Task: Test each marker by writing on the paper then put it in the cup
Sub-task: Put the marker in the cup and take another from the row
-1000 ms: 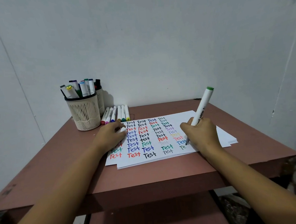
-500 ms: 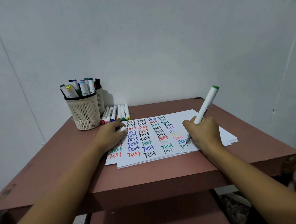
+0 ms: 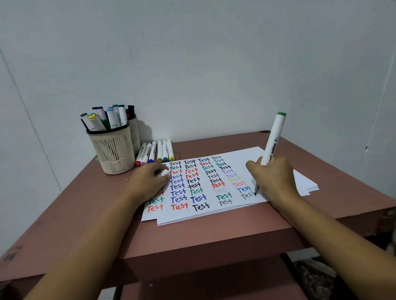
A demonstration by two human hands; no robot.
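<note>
My right hand grips a white marker with a green end, its tip touching the white paper at a green "Test" in the bottom right of the columns. My left hand rests on the paper's left side, fingers curled round a small white marker cap. A cream mesh cup holding several markers stands at the table's back left. Several more markers lie side by side to the right of the cup.
The paper is a small stack on a reddish-brown table pushed against a white wall. A second cup stands behind the first. A lower shelf shows below the table's front edge.
The green word grew from "Te" to nearly the whole "Test". My right hand has shifted slightly right with the marker. My left hand has stayed in place.
</note>
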